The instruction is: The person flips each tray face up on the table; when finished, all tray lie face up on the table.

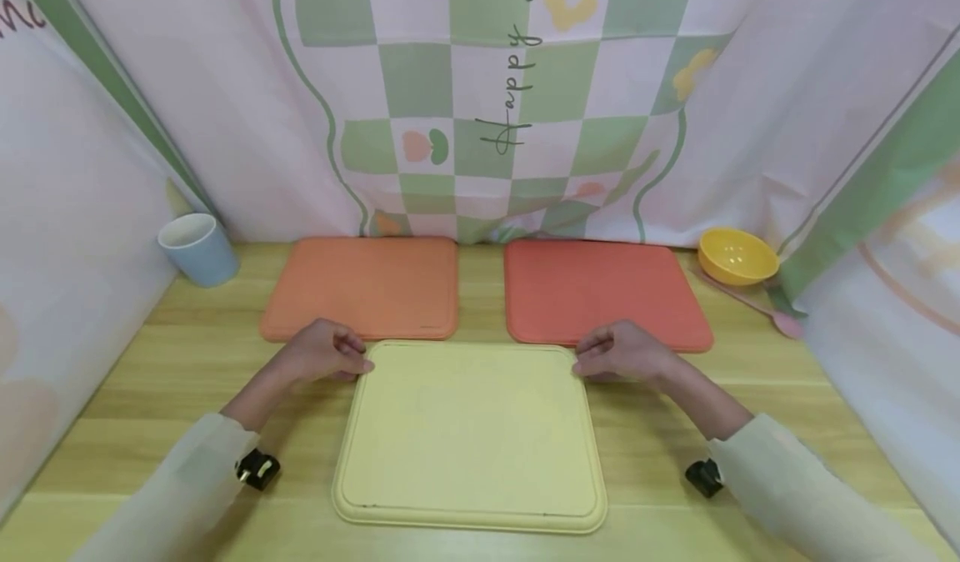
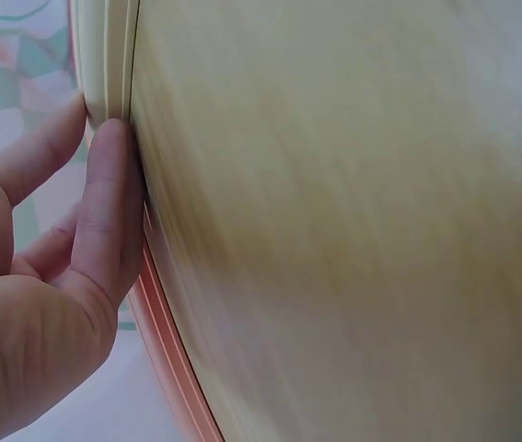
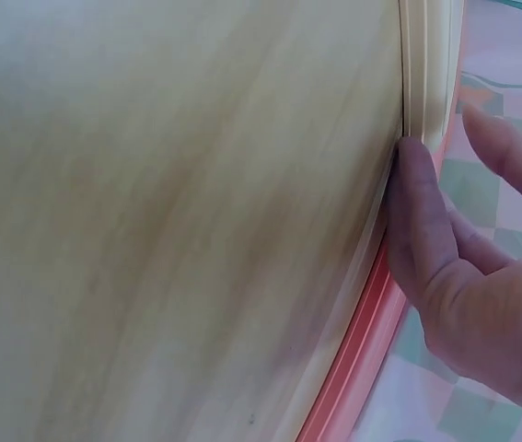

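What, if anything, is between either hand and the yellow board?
Nothing visible. The left hand and right hand are at the far corners of the yellow board, fingers at its edge. The orange board and red board lie beyond its far edge, not in between.

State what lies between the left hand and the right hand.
The yellow board, at its far end, lies between the left hand and the right hand; the head view shows this.
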{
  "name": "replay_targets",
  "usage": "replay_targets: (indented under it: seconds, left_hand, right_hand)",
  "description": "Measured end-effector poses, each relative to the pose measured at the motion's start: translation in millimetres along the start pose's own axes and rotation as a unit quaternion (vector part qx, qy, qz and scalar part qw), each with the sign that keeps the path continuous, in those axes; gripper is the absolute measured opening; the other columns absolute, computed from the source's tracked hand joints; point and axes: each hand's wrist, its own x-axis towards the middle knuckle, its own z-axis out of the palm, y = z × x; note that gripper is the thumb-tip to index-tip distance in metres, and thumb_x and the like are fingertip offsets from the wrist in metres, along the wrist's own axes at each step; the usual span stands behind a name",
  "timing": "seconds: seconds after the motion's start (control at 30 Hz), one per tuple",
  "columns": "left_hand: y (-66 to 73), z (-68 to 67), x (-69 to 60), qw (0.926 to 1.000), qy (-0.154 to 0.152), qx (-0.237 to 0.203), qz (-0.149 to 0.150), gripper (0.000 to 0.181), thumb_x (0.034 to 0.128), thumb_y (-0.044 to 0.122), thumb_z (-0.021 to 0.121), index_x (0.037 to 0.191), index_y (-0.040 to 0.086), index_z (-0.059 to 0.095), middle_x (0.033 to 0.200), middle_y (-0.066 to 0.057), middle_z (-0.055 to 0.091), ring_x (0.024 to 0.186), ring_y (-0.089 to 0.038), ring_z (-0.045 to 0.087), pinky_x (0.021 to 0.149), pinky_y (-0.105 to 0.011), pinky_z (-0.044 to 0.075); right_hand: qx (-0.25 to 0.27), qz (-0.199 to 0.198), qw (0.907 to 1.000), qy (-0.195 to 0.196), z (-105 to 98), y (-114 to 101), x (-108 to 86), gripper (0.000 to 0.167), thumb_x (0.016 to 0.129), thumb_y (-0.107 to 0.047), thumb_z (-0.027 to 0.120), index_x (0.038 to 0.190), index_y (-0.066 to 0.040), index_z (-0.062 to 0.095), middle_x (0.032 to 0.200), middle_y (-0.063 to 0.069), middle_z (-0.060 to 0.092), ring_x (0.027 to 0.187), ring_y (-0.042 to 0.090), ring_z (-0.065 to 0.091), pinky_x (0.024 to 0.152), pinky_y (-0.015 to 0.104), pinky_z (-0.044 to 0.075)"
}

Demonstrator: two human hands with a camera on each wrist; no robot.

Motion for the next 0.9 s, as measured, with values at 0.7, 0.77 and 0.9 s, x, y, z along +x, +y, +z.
replay_targets:
  seconds: [0.7,0.77,0.9]
  left_hand:
    - [0.4,-0.6,-0.4,0.9994,-0.02,-0.017,0.021,0.039,0.0907,0.004,0.076,0.121,-0.014,0.06,0.102,-0.015,0.059,0.087,-0.022,0.064,0.078,-0.037,0.06]
    - [-0.5,-1.7,0.8,0.9993,-0.027,-0.011,0.023,0.042,0.0909,0.005,0.076,0.124,-0.014,0.059,0.103,-0.016,0.06,0.09,-0.023,0.062,0.078,-0.037,0.06]
    - [-0.7,-3.8,2.3,0.9989,-0.036,-0.008,0.029,0.044,0.0916,0.007,0.076,0.127,-0.013,0.059,0.105,-0.015,0.06,0.093,-0.022,0.06,0.078,-0.035,0.06]
  right_hand:
    - [0.05,0.004,0.9987,0.009,7.5,-3.1,0.4,0.05,0.095,-0.013,0.073,0.133,0.014,0.055,0.105,0.008,0.06,0.092,0.016,0.057,0.078,0.03,0.055]
    - [0.051,0.004,0.9987,0.006,7.2,-2.4,1.8,0.048,0.094,-0.013,0.073,0.132,0.013,0.057,0.105,0.008,0.06,0.093,0.016,0.058,0.08,0.031,0.055]
    - [0.061,0.005,0.9981,0.001,5.9,-2.5,2.9,0.045,0.094,-0.012,0.074,0.129,0.011,0.059,0.106,0.009,0.061,0.095,0.018,0.059,0.082,0.032,0.056]
